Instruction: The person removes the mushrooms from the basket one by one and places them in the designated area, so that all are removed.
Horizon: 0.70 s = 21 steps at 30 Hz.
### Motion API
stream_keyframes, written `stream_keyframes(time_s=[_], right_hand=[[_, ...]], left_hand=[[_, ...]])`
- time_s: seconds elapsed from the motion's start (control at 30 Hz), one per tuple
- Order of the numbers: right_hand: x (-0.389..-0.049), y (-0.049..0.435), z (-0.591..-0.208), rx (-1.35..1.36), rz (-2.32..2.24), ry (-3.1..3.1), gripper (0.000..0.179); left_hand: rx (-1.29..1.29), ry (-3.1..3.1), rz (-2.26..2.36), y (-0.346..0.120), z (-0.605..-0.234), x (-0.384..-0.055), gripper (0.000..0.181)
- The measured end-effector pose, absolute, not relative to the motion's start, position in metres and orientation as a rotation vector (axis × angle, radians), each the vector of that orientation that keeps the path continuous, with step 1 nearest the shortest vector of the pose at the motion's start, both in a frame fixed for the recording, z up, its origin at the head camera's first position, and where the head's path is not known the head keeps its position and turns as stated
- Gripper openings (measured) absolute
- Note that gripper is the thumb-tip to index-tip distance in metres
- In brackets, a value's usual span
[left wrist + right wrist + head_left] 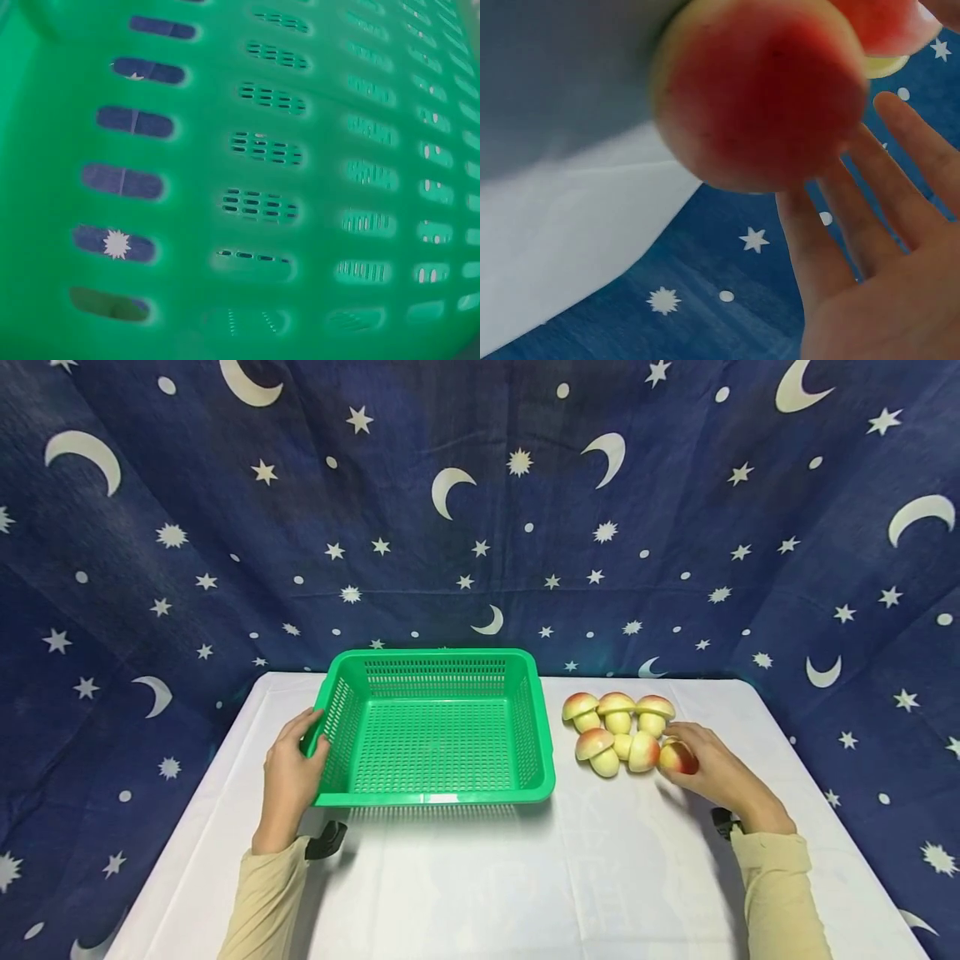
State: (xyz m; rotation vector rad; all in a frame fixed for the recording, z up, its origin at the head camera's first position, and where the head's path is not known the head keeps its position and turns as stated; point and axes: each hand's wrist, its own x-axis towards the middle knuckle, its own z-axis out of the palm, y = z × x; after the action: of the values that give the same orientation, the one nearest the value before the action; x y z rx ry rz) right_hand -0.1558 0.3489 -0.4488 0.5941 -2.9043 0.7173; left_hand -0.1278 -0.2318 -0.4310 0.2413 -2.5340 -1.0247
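A green plastic basket (pixel 435 797) with slotted walls stands left of centre. My left hand (pixel 291 777) grips its left rim, thumb over the inner side and fingers outside. In the left wrist view the basket's slotted wall (pixel 202 172) fills the picture and hides that hand. On the right lie several toy mushrooms (pixel 617 703) with red and yellow caps and pale stems, in two rows. At the front row's right end, my right hand (pixel 712 768) is around one mushroom (pixel 761 94). Its fingers (pixel 881 169) are spread and fairly straight beside the cap; contact is unclear.
A white cloth (pixel 480 885) covers the table. Behind and at both sides hangs a dark blue curtain (pixel 420 568) with moons and stars. The basket's right wall is a short way from the mushrooms.
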Motion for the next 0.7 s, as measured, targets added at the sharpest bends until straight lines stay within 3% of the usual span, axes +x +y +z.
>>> stream_keyframes(time_s=[0.7], right_hand=[[-0.139, 0.313, -0.394, 0.609, 0.662, -2.797, 0.064]], left_hand=[[0.131, -2.437, -0.944, -0.234, -0.413, -0.119, 0.041]])
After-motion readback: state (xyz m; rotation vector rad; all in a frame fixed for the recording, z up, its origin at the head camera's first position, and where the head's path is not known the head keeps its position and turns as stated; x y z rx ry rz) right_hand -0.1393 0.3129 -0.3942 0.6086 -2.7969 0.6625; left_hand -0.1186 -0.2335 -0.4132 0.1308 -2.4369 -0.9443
